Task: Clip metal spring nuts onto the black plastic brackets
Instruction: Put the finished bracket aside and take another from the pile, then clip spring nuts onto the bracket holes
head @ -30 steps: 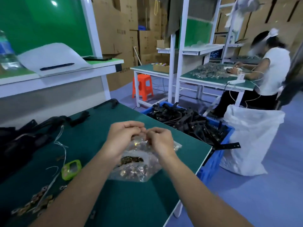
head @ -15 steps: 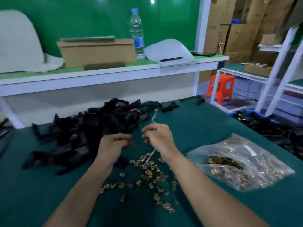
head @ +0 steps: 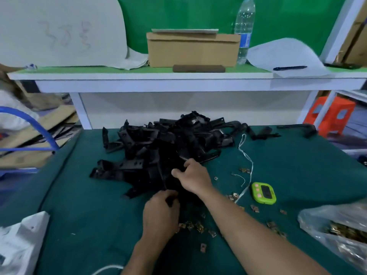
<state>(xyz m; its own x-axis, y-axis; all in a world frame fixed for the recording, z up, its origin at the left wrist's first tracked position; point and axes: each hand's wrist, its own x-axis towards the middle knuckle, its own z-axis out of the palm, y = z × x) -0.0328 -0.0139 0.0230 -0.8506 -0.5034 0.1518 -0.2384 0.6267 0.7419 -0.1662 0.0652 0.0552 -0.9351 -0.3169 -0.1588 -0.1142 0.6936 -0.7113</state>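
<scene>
A heap of black plastic brackets (head: 158, 143) lies in the middle of the green table (head: 95, 215). My right hand (head: 193, 177) reaches into the near side of the heap and grips a black bracket (head: 184, 157). Just below it, my left hand (head: 159, 213) has its fingers curled round the near end of a black bracket (head: 170, 202). Loose brass-coloured spring nuts (head: 195, 227) are scattered on the mat beside my left hand and under my right forearm. A clear plastic bag of spring nuts (head: 337, 231) lies at the right edge.
A green timer (head: 263, 193) and a white string (head: 246, 155) lie right of my hands. A white bag (head: 19, 241) sits at the near left. The raised shelf (head: 139, 76) behind holds a cardboard box (head: 192, 49), a water bottle (head: 243, 30) and paper with a pen (head: 290, 67).
The view has swung left from the bag to the bracket heap. My hands have let go of the bag of nuts, which now lies at the right, and have reached into the brackets.
</scene>
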